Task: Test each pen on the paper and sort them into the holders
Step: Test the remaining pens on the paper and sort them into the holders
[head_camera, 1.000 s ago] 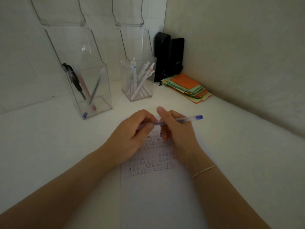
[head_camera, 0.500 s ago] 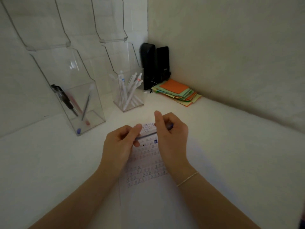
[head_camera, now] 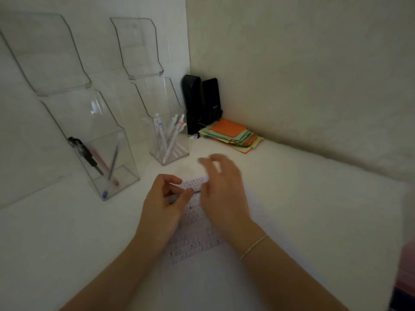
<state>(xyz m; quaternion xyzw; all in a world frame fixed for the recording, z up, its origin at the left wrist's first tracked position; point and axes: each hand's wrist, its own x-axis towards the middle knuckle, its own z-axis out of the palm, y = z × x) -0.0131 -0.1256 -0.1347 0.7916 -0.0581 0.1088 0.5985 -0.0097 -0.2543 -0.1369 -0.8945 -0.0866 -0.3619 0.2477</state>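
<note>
A thin clear pen with blue ink lies level between my two hands above the paper, a white sheet with rows of small test marks. My left hand pinches the pen's left part between thumb and fingers. Just to the right, my right hand is motion-blurred with its fingers raised; its hold on the pen is unclear. At the back left, a clear holder contains a black, a red and a blue pen. A second clear holder further right contains several white pens.
A stack of coloured paper notes topped with orange lies in the back corner beside two black speakers. Walls close off the white desk behind and to the right. The desk's front right edge runs near something pink.
The right hand has slid along the pen toward the left hand, and its fingers have lifted and blurred. The blue cap end seen earlier at the right no longer shows. My view has tilted slightly.
</note>
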